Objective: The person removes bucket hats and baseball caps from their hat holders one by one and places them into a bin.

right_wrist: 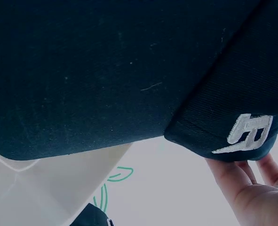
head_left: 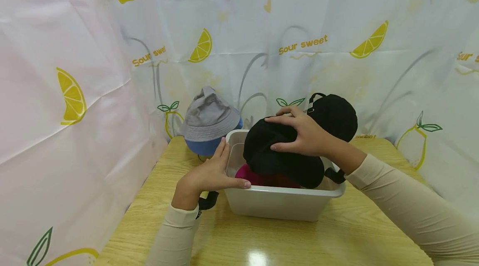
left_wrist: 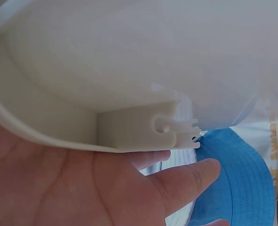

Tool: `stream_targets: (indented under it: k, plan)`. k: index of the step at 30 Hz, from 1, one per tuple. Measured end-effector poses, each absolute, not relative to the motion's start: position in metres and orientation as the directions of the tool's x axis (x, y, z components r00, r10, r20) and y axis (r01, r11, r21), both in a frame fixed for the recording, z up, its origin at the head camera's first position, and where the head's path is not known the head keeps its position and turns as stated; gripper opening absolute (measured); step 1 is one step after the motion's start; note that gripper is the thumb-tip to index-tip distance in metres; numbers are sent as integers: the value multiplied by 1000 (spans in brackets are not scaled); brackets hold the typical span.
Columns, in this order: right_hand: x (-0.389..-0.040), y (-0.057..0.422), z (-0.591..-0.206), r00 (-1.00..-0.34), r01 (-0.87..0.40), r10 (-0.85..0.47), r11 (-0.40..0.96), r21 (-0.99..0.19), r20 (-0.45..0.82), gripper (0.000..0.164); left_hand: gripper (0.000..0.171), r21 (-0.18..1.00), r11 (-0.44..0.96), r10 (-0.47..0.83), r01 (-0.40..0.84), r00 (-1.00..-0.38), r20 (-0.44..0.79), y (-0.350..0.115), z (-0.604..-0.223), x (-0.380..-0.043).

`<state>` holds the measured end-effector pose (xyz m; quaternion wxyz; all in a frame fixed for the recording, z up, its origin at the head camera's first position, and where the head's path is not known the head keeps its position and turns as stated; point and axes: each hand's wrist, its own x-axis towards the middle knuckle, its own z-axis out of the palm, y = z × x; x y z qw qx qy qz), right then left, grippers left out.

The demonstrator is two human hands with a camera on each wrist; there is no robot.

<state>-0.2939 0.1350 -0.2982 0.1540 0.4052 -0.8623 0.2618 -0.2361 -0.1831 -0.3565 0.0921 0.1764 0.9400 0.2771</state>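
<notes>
A white plastic bin (head_left: 277, 208) stands on the table with magenta fabric (head_left: 258, 178) inside it. My left hand (head_left: 209, 173) rests against the bin's left end, thumb on the front rim and fingers extended along the side. In the left wrist view, the palm lies along the rim. Over the bin, my right hand (head_left: 304, 133) grips the crown of a black baseball cap (head_left: 265, 145), whose brim points toward the front right. White embroidery (right_wrist: 251, 132) shows on the cap's front panel in the right wrist view, fingers just beyond it.
Behind the bin on the left, a grey bucket hat (head_left: 209, 116) sits on top of a blue hat (head_left: 202, 147). Another black cap (head_left: 334, 116) stands behind the bin on the right. A lemon-print curtain (head_left: 239, 16) encloses the wooden table (head_left: 209, 241).
</notes>
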Motion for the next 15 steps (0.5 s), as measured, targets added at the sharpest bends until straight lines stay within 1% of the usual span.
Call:
stream_targets:
  k: [5,13,15]
  plan:
    - [-295,134,-303,-633,-774,-631,541,-329,449,66,147,555,781,389,288,-919,-70,-183,-357,-236]
    - [-297,128,-308,-579,-815,-687,491,-307,438,68,147,567,770,394,292,-917,-64,-183,-357,-236]
    - [-297,126,-310,-580,-815,-699,487,-316,418,68,147,568,770,394,291,-917,-65,-183,-357,-236]
